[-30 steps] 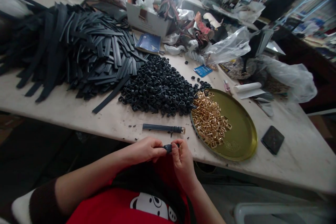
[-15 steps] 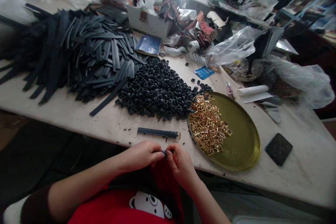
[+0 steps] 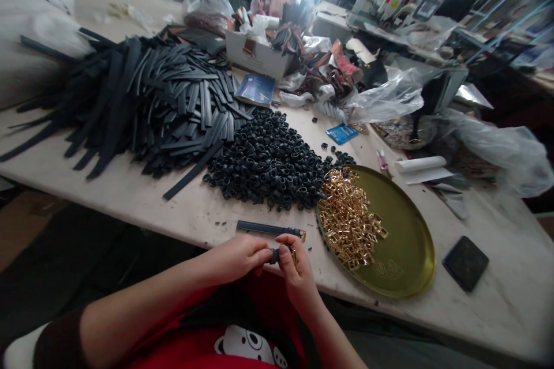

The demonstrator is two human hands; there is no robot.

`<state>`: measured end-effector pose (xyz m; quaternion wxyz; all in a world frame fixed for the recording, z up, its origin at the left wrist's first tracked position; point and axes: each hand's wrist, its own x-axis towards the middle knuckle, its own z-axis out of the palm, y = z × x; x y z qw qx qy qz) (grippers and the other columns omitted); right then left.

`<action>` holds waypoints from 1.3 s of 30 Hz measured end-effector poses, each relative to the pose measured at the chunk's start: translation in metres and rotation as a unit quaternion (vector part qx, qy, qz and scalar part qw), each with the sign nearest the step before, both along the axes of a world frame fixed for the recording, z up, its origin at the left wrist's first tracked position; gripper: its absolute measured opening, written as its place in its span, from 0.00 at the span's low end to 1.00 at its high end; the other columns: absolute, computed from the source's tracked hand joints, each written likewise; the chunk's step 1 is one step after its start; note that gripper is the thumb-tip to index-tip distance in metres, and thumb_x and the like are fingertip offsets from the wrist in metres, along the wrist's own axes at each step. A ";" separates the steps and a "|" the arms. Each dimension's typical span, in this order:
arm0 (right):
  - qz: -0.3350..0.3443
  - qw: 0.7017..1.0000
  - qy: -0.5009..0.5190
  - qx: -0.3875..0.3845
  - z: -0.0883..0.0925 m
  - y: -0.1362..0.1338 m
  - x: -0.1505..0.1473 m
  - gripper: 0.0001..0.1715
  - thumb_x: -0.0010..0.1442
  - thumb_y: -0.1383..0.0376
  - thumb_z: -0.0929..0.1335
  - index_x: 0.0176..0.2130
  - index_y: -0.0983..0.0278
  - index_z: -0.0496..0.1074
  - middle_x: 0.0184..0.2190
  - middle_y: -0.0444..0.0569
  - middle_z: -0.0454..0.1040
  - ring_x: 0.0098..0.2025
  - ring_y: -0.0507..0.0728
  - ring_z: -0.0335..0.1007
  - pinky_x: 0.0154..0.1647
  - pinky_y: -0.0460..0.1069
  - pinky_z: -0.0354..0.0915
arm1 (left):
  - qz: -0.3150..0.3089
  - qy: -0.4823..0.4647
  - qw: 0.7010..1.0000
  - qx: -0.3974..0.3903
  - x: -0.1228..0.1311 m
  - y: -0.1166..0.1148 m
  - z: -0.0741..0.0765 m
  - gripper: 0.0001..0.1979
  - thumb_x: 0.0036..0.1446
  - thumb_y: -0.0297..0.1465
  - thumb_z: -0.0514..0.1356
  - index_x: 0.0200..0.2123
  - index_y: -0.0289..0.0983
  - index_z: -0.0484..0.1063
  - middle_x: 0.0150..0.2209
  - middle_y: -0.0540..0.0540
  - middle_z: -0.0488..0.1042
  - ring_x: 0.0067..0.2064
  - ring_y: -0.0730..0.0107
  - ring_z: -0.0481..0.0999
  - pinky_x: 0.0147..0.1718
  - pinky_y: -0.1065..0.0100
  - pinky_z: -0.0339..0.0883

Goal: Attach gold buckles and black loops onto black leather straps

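At the table's front edge my left hand (image 3: 246, 255) is closed on a dark watch strap (image 3: 274, 256), mostly covered by the fingers. My right hand (image 3: 295, 262) pinches the other end of this strap, where a bit of gold buckle shows. Just beyond my hands lies another dark strap (image 3: 268, 229) with a gold buckle at its right end. Behind it is a heap of small black strap loops (image 3: 268, 161). To the right, gold buckles (image 3: 348, 216) are piled on the left part of a round gold tray (image 3: 409, 242).
Dark strap pieces (image 3: 173, 98) make a large pile on the left. A blue booklet (image 3: 255, 90), a white box (image 3: 255, 55) and plastic bags (image 3: 389, 95) stand at the back. A black square pad (image 3: 465, 263) lies right of the tray.
The whole view has shifted, so the table sits slightly lower and further right. My hands keep hold of the strap, and the right hand has turned a little, showing more gold.
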<state>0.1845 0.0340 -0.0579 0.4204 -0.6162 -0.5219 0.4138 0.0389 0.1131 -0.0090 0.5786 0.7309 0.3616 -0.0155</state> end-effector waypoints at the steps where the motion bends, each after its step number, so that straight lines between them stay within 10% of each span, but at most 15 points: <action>1: -0.018 1.000 0.005 -0.003 0.000 0.002 -0.003 0.13 0.62 0.60 0.55 0.41 0.63 0.61 0.28 0.45 0.66 0.27 0.51 0.63 0.28 0.46 0.60 | -0.010 -0.003 1.000 -0.002 -0.002 0.004 0.002 0.18 0.57 0.38 0.46 0.22 0.35 0.65 0.21 0.52 0.68 0.24 0.74 0.65 0.24 0.74 0.55; 8: 0.035 0.988 -0.149 0.029 0.008 0.007 -0.014 0.12 0.61 0.62 0.56 0.43 0.63 0.61 0.30 0.47 0.69 0.28 0.53 0.65 0.30 0.48 0.60 | -0.049 -0.006 0.998 -0.043 -0.015 0.019 0.005 0.17 0.57 0.39 0.46 0.27 0.36 0.70 0.20 0.52 0.67 0.23 0.74 0.64 0.22 0.76 0.54; 16: 0.038 0.996 -0.078 -0.017 0.019 0.018 -0.034 0.14 0.62 0.59 0.56 0.43 0.63 0.62 0.29 0.46 0.70 0.30 0.53 0.67 0.32 0.47 0.61 | -0.078 -0.030 0.993 -0.079 -0.034 0.031 0.006 0.17 0.59 0.38 0.45 0.34 0.36 0.69 0.21 0.53 0.68 0.22 0.75 0.66 0.21 0.76 0.57; 23: -0.099 0.993 -0.066 -0.002 0.007 0.017 -0.029 0.17 0.62 0.58 0.55 0.43 0.64 0.64 0.33 0.48 0.71 0.34 0.54 0.67 0.35 0.48 0.63 | -0.103 -0.023 0.977 0.187 -0.008 0.040 -0.017 0.19 0.59 0.38 0.47 0.24 0.36 0.70 0.22 0.50 0.71 0.24 0.72 0.67 0.22 0.73 0.53; 30: -0.082 0.934 -0.342 0.062 -0.013 0.048 0.036 0.16 0.60 0.59 0.59 0.34 0.65 0.70 0.33 0.50 0.69 0.37 0.57 0.64 0.41 0.52 0.60 | 0.004 -0.002 0.947 0.320 0.002 0.041 -0.039 0.10 0.58 0.32 0.51 0.36 0.36 0.71 0.37 0.43 0.72 0.40 0.62 0.70 0.39 0.67 0.59; 39: -0.081 0.928 -0.346 0.112 -0.037 0.028 0.028 0.17 0.60 0.58 0.59 0.36 0.65 0.72 0.35 0.53 0.70 0.40 0.59 0.64 0.43 0.56 0.59 | 0.265 0.231 0.825 0.442 -0.115 0.099 -0.022 0.15 0.57 0.34 0.51 0.43 0.30 0.66 0.42 0.34 0.68 0.45 0.51 0.66 0.42 0.58 0.58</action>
